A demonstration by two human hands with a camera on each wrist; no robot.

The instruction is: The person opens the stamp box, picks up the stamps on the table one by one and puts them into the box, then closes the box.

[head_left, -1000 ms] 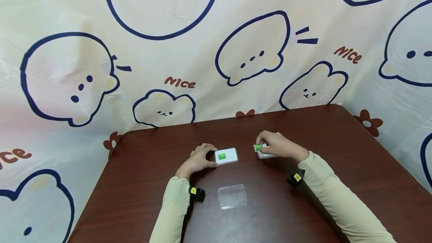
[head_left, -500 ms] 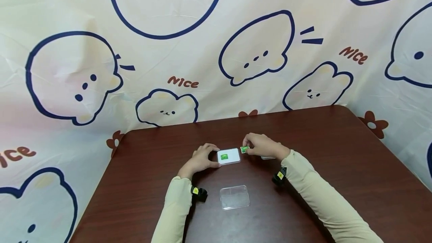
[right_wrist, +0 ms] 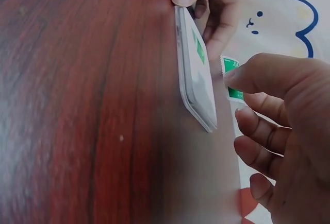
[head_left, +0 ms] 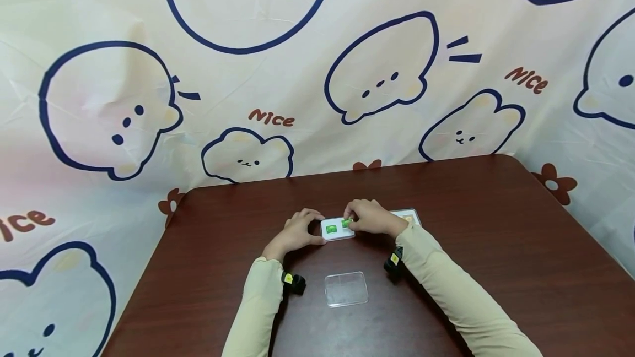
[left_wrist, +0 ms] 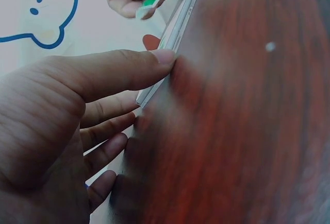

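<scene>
My left hand [head_left: 292, 236] holds a shallow clear case [head_left: 339, 236] with a white sheet in it, thumb at the near edge and fingers at the far side. One green stamp [head_left: 331, 229] lies on the left part of the white sheet. Over the right part, my right hand [head_left: 373, 218] pinches a second green stamp [right_wrist: 231, 66] between thumb and forefinger. Its toothed white border shows in the right wrist view, where it appears slightly apart from the white surface. In the left wrist view the case [left_wrist: 180, 23] is seen edge-on, the left thumb against it.
A second case [head_left: 414, 216] lies right of the first, partly covered by the right forearm; a pale yellowish piece shows on it. A clear empty plastic lid or tray [head_left: 346, 289] rests nearer me on the brown table [head_left: 426, 186]. A printed cloth hangs behind.
My right hand has carried the pinched stamp leftward from the right-hand case to above the left one, uncovering more of the right-hand case. My left hand stays at its case.
</scene>
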